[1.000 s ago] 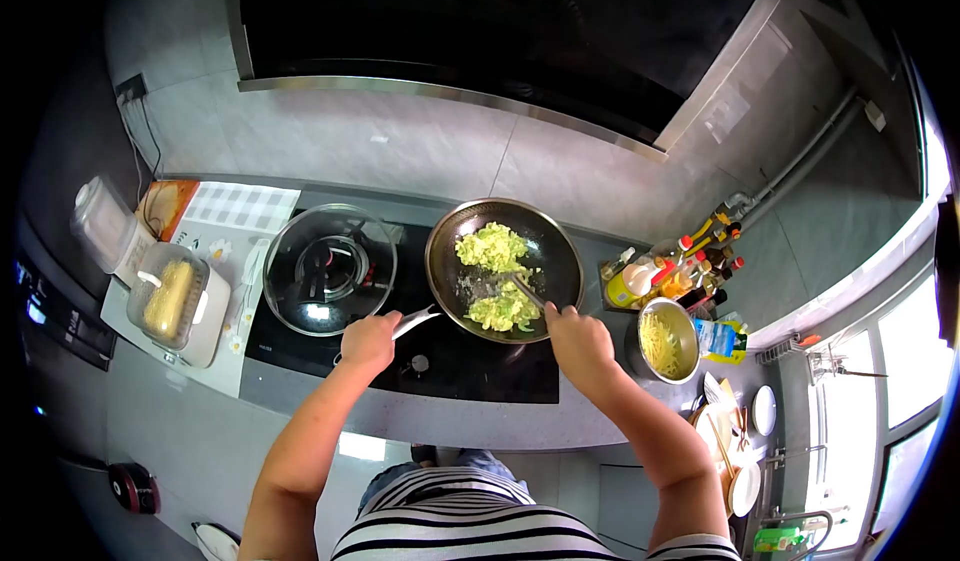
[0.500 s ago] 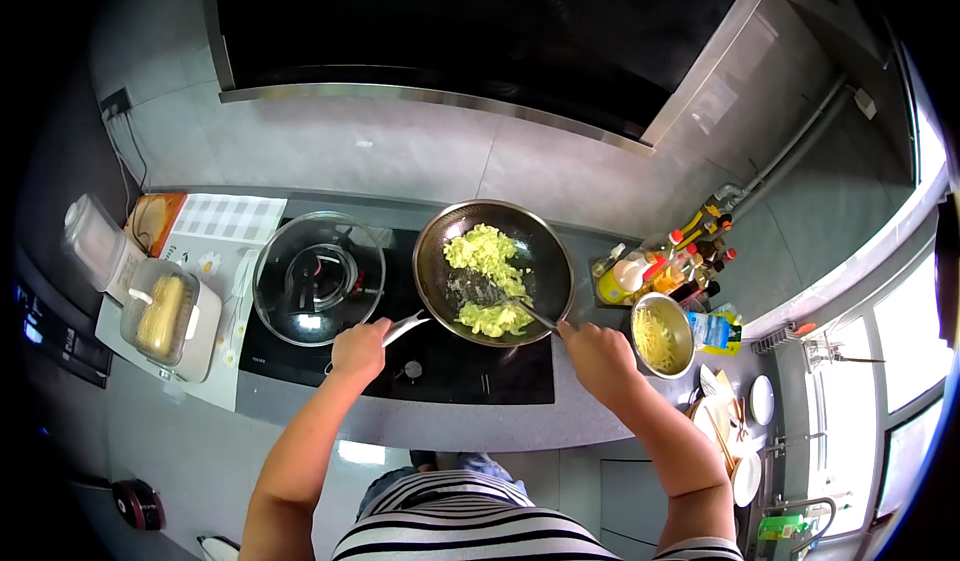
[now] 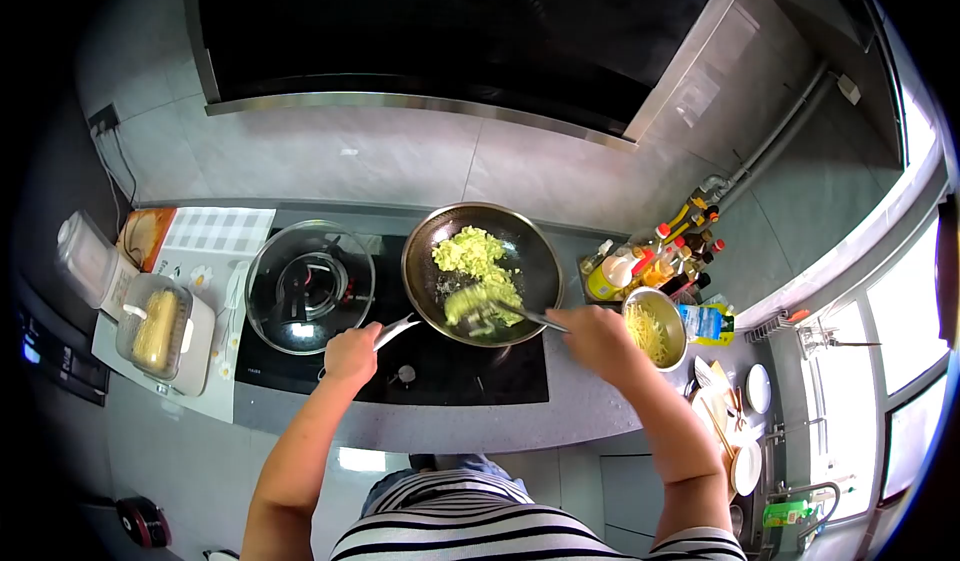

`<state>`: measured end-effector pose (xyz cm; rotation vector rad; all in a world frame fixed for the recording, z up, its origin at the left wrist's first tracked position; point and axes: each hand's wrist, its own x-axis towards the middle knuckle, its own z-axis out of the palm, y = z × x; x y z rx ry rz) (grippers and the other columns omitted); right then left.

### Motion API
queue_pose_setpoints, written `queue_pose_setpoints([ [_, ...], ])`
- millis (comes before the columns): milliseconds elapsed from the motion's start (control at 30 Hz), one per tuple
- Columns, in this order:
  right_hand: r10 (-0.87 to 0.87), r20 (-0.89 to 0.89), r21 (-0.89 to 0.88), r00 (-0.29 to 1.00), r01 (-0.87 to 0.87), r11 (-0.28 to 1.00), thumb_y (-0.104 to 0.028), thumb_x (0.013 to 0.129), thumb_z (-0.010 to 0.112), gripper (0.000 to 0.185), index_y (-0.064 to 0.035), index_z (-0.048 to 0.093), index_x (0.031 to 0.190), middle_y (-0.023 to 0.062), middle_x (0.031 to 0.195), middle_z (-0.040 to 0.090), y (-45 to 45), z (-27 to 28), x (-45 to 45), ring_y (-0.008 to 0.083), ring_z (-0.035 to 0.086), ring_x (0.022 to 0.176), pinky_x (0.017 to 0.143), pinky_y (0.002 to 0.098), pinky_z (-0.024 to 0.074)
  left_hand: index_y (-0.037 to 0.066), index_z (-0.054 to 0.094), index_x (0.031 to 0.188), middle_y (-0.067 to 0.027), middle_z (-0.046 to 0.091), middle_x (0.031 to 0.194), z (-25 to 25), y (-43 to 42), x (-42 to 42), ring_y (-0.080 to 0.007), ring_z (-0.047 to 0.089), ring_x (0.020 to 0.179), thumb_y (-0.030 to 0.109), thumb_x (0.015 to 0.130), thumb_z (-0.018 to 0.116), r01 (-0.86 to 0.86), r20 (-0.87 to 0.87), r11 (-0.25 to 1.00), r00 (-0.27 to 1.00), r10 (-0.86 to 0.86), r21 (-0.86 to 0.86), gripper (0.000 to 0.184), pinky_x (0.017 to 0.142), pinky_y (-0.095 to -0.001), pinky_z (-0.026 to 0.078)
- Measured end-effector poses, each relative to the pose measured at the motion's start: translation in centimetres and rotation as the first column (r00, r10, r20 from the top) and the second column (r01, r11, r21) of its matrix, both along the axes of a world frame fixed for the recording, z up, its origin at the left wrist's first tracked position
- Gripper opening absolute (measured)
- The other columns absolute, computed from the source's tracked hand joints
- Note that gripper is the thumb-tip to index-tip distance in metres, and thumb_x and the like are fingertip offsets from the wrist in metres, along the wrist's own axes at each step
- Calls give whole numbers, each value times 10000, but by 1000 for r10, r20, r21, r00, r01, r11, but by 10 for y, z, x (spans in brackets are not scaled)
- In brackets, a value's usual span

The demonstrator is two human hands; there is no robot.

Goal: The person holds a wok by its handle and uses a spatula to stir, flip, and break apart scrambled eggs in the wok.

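My left hand (image 3: 351,355) is wrapped round the metal handle of a dark frying pan (image 3: 425,251), which sits on the right side of the black cooktop (image 3: 450,379). Yellow-green scrambled egg (image 3: 470,251) lies in the pan in two clumps. My right hand (image 3: 592,339) grips a spatula (image 3: 540,318) by its handle. The spatula's blade is among the lower clump, blurred and partly covered by egg. Just right of that hand stands a metal bowl (image 3: 679,333) of pale yellow shreds.
A glass lid (image 3: 270,306) rests on the left burner. Several sauce bottles (image 3: 660,261) crowd the back right corner. Plates (image 3: 747,469) and chopsticks stand by the sink at right. A clear container of noodles (image 3: 157,329) is at far left.
The spatula blade has shifted left and down through the lower egg clump, which is now blurred. My left hand keeps its hold on the handle. The whole view has moved slightly.
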<state>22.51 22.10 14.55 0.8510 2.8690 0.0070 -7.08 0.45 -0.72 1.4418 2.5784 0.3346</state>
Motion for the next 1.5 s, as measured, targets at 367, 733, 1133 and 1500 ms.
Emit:
queue_pose_setpoints([
  [367, 31, 151, 236, 988, -67, 969, -82, 847, 596, 407, -241, 636, 1219, 88, 1013, 654, 17, 39, 0, 271, 697, 876, 690, 381, 565, 144, 616, 1027, -121, 694, 836, 1, -1, -1, -358, 686, 806, 67, 772, 693, 24, -33, 997, 999, -22, 70, 277, 714, -476, 545],
  [733, -327, 360, 128, 874, 301, 945, -197, 842, 606, 257, -30, 729, 994, 172, 1072, 712, 59, 23, -32, 308, 706, 952, 815, 444, 556, 135, 613, 1019, -132, 699, 857, 7, -1, -3, -361, 687, 816, 62, 771, 685, 35, -13, 998, 999, -34, 45, 269, 714, -480, 544],
  [1133, -233, -156, 6, 960, 237, 972, -407, 926, 597, 330, -107, 705, 1009, 187, 888, 705, 58, -49, -10, 367, 694, 830, 732, 468, 552, 141, 619, 1040, -143, 694, 837, 4, 0, -7, -376, 682, 788, 50, 775, 673, 34, 6, 997, 999, -35, 74, 286, 698, -493, 538],
  [1500, -166, -140, -4, 976, 167, 986, -371, 894, 642, 280, -117, 714, 984, 121, 940, 719, 123, -52, -53, 335, 695, 904, 788, 455, 551, 160, 633, 1093, -159, 693, 845, 9, 2, -12, -369, 685, 800, 80, 768, 705, 30, -6, 998, 1000, -30, 51, 343, 700, -490, 542],
])
